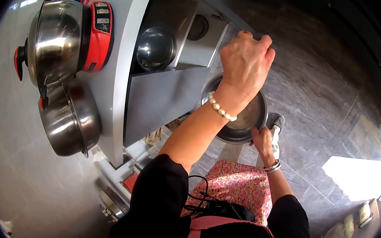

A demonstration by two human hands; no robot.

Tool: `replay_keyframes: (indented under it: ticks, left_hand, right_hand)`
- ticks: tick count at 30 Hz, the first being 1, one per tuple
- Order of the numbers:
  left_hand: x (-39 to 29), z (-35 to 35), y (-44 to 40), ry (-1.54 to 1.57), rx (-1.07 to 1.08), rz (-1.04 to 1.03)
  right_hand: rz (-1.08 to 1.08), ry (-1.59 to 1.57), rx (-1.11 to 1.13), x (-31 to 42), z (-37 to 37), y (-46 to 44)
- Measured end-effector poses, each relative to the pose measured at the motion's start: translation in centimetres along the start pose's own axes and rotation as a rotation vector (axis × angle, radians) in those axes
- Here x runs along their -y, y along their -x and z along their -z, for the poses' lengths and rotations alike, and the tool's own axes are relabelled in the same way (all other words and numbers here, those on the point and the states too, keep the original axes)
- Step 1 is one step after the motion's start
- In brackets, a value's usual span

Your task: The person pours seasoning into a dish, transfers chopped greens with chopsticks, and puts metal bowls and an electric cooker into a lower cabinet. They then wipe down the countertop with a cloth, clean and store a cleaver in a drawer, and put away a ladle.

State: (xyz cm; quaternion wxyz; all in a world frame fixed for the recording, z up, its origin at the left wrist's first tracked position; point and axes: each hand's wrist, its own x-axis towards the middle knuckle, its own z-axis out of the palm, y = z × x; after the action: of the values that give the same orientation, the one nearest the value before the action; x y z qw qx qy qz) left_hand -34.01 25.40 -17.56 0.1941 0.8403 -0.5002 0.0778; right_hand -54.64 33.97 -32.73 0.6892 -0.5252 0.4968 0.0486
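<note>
My left hand (246, 65), with a pearl bracelet at its wrist, reaches out with curled fingers beside the corner of a grey cabinet panel. What its fingers close on is hidden behind the hand. Below it, partly covered by my left forearm, is a round metal bowl (256, 112) above the floor. My right hand (263, 142), wearing a silver bangle, grips the near rim of this bowl. Inside the open cabinet, a shiny metal bowl (154, 49) sits near a dark round item (197, 27).
On the light counter (13, 136) at left are a steel pot (57, 40), a red appliance (97, 36) and a second steel pot (71, 119). A grey cabinet panel (165, 96) stands out beside me. Dark tiled floor (305, 75) lies to the right.
</note>
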Motion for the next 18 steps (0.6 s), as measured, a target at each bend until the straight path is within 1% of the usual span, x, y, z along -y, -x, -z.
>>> replay_keyframes:
  ticks: [2,4,6,7,9,10,11,14,17,18]
  left_hand:
    - [-0.7,-0.8,-1.1,0.003,-0.008,-0.019]
    - [-1.4,-1.1,-1.9,0.003,0.006,-0.046]
    - [-2.0,-1.8,-2.4,0.001,0.024,-0.054]
    - [-2.5,-1.7,-2.8,0.003,0.068,-0.052]
    - [-3.4,-1.4,-3.3,0.015,0.111,-0.042]
    - [-3.8,-1.4,-3.5,0.019,0.132,-0.035]
    - [-4.1,-1.6,-3.5,-0.025,0.158,-0.066]
    - [-5.2,-1.8,-3.8,-0.064,0.206,-0.102]
    - [-5.7,-1.7,-4.2,-0.101,0.245,-0.156]
    - [-6.1,-1.7,-4.1,-0.107,0.252,-0.175]
  right_hand:
    - [0.059,0.085,0.041,2.0,-2.1,-2.2]
    - [0.238,-0.129,0.073,5.6,-4.9,-4.0]
    - [0.735,0.184,-0.177,6.4,-8.1,-7.9]
    - [0.976,0.349,-0.308,6.4,-9.8,-10.1]
    - [0.754,0.273,-0.198,12.5,-11.4,-10.9]
    - [0.295,0.034,0.041,18.3,-10.6,-9.6]
    - [0.303,-0.025,0.087,20.1,-10.6,-9.7]
    - [0.339,-0.125,0.081,22.9,-11.8,-12.1]
    - [0.424,0.093,0.037,22.9,-15.5,-15.8]
    - [0.405,0.111,0.073,22.7,-16.5,-16.2]
